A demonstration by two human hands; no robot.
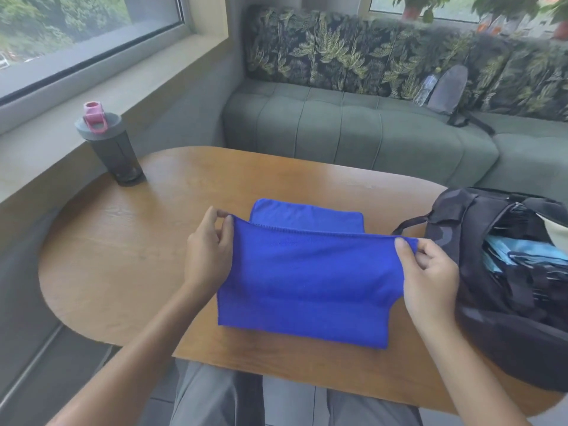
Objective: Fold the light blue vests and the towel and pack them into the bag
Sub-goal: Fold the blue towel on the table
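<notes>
On the oval wooden table (123, 256) beside the open black camouflage bag (479, 272), the soft, limp royal-blue towel (307, 287) lay half folded. The left hand (206, 253) and right hand (430, 272) each pinched an upper corner, probably the best holds.

The towel (302, 281) is matt blue cloth with a fine soft nap. The table (129, 259) is smooth wood with visible grain and a slight sheen. The bag (479, 241) is dark matt fabric. The bottle (113, 149) is smoky translucent plastic.
</notes>
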